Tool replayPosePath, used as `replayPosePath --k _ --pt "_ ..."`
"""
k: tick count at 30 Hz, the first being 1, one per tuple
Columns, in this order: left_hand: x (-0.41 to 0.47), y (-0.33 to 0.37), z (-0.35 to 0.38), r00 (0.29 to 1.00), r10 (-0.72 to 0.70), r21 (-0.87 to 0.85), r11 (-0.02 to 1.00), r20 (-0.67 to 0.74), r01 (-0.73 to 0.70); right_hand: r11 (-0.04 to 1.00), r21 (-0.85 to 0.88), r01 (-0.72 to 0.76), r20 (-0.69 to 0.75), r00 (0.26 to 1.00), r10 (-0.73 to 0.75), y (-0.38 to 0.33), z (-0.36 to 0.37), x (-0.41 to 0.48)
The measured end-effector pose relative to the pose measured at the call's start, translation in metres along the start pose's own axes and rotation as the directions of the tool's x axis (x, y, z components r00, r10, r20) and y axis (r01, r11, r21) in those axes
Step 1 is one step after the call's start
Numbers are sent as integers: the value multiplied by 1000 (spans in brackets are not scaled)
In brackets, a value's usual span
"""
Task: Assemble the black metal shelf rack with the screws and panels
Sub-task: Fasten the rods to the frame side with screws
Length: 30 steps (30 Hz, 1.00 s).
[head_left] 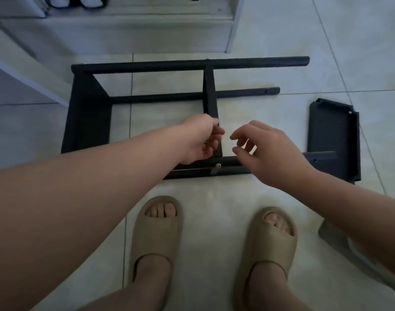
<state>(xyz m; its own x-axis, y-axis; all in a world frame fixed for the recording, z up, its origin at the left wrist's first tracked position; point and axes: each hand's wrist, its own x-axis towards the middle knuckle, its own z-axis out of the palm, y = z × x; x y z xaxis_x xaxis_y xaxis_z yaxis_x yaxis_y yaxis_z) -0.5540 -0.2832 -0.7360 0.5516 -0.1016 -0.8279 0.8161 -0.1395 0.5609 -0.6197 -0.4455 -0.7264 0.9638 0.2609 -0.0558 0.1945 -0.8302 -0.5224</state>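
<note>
While L hand grips rack mid panel — R hand hovers, fingers relaxed.

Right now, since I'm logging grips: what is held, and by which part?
The left hand grips the middle panel at its near end; the right hand holds nothing visible.

Left hand, right hand and forearms are bare. The feet wear khaki slides (thick, moulded, one broad strap) with open toes.
</note>
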Motion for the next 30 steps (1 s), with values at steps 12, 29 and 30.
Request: replayPosePath --k 12,29,30 --pt "64 -31 -22 949 302 554 777 89 -299 989 -76 -125 212 967 138 30 55 15" --pt "36 -70 -30 901 29 570 766 433 -298 981 -19 -195 212 958 195 16 78 -50" --pt "35 -71 -32 889 11 547 785 458 -291 989 -58 -137 216 965 147 18 78 -49"
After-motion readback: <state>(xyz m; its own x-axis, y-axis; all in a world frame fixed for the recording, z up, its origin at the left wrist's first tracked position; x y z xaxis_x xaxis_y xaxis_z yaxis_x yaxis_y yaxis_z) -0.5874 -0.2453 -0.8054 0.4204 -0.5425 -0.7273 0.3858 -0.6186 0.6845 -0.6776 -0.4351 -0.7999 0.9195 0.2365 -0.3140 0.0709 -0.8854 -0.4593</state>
